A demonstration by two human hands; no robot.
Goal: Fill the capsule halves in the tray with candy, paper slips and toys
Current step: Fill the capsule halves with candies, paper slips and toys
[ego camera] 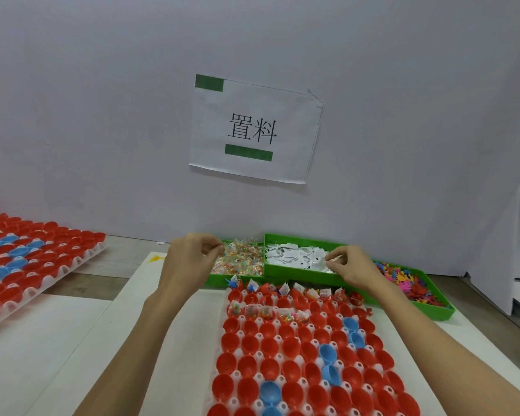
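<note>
A white tray (pixel 237 334) holds rows of red capsule halves (pixel 249 367) and a few blue ones (pixel 327 352). Its far row carries paper slips and toys; several cups in the second row hold candy packets (pixel 266 312). Behind it stand green bins of wrapped candy (pixel 240 259), white paper slips (pixel 294 255) and coloured plastic toys (pixel 409 280). My left hand (pixel 189 259) hovers at the candy bin's left edge, fingers curled and pinching a clear packet. My right hand (pixel 351 265) is over the slip bin's right end, pinching a small clear piece.
A second white tray (pixel 81 259) full of red and blue capsule halves lies at the left on the wooden table. White boards cover the table in front. A grey wall with a taped paper sign (pixel 252 130) rises just behind the bins.
</note>
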